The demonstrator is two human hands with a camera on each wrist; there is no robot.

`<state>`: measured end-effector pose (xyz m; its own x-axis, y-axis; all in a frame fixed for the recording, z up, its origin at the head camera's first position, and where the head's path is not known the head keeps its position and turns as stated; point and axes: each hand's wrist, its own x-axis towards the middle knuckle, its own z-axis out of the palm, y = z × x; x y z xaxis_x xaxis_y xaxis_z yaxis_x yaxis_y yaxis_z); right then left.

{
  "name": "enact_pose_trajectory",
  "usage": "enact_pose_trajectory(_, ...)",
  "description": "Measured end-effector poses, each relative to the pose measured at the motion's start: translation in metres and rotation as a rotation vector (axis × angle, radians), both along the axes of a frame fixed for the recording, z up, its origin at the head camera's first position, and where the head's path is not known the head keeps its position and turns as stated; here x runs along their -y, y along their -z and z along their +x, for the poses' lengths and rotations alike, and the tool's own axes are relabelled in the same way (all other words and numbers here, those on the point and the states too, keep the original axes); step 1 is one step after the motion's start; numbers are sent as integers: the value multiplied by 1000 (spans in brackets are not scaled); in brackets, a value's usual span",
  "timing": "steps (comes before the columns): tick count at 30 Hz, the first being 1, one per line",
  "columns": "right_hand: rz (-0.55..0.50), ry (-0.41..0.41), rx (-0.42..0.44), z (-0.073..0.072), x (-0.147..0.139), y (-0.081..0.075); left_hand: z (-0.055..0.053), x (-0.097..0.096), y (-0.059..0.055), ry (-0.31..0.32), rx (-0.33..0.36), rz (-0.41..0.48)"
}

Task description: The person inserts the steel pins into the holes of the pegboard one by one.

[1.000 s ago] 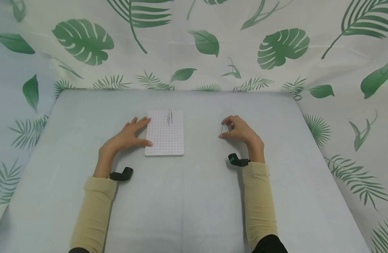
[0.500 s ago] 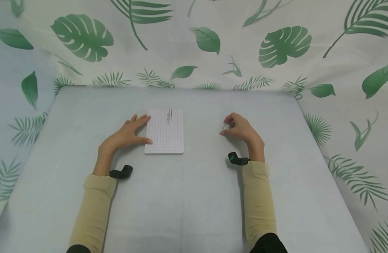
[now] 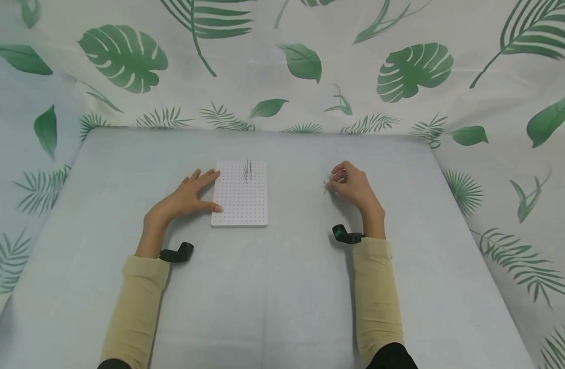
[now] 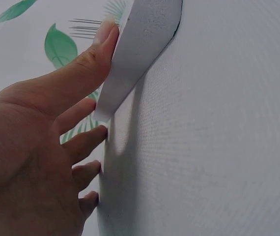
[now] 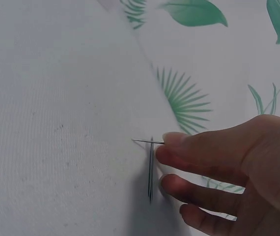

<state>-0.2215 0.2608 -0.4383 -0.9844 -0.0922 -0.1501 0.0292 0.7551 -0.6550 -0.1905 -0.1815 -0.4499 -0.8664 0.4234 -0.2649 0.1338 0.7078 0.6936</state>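
Observation:
A white pegboard [image 3: 239, 202] with rows of small holes lies left of the middle of the table. Several thin metal pins [image 3: 247, 171] stand up from its far part. My left hand [image 3: 183, 199] rests at the board's left side, thumb on its near left part and index finger at its far left edge, fingers spread. Over the table to the right, my right hand [image 3: 350, 185] pinches a thin metal pin [image 5: 142, 140] between thumb and index finger. In the right wrist view, more pins [image 5: 151, 177] show upright just beside the fingertips, crossing behind the pinched one.
A pale cloth [image 3: 264, 297] covers the table. Behind and beside it hangs a white sheet [image 3: 282, 87] printed with green leaves. A small black camera [image 3: 178, 253] is strapped to the left wrist, another camera [image 3: 344, 234] to the right.
My right hand has drawn its fingers closer together and moved slightly right and away from me; the pins spread between thumb and fingers now show as one short pin. The left hand has stayed put.

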Motion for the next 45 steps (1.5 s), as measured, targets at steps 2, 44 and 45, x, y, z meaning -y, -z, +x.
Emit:
enact_pose_trajectory(2,-2,2,-2,1,1,0,-1,0,1,2,2,-2)
enact_pose_trajectory(44,-220,-60,-338,0,50,9,0,-1,1,2,16,-6)
enact_pose_trajectory(45,-221,-62,-340,0,52,9,0,-1,2,4,16,-1)
